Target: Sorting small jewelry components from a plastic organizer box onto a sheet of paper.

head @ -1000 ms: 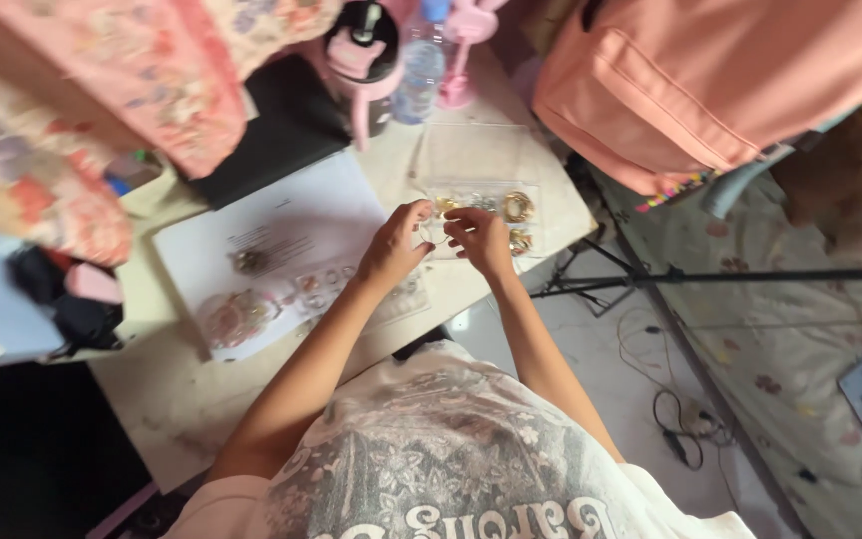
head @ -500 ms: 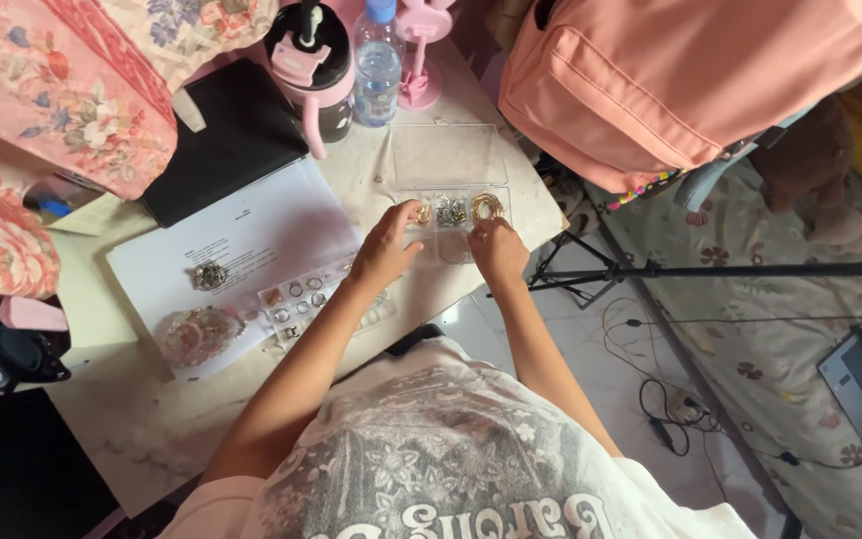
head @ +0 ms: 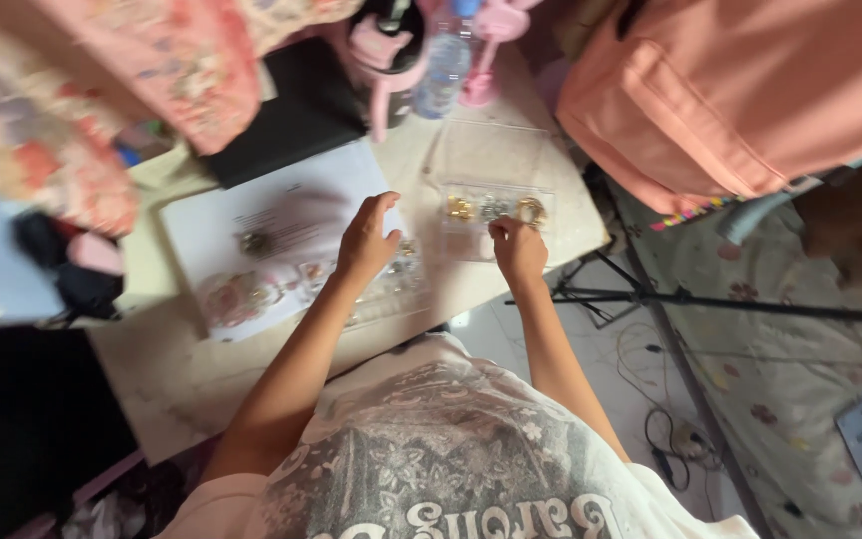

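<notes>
White printed paper sheet (head: pixel 281 215) lying at table left. Left hand (head: pixel 369 243) hovering over flat clear ring tray (head: pixel 391 284), fingers loosely spread, holding nothing visible. Right hand (head: pixel 517 250) pinching at clear plastic compartment box (head: pixel 496 215) near edge; contents of pinch cannot tell. Advisable: steadying box while picking small gold pieces (head: pixel 531 210).

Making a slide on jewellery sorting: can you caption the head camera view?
Right hand at a clear compartment box of gold pieces, left hand over a white sheet on the table.
</notes>
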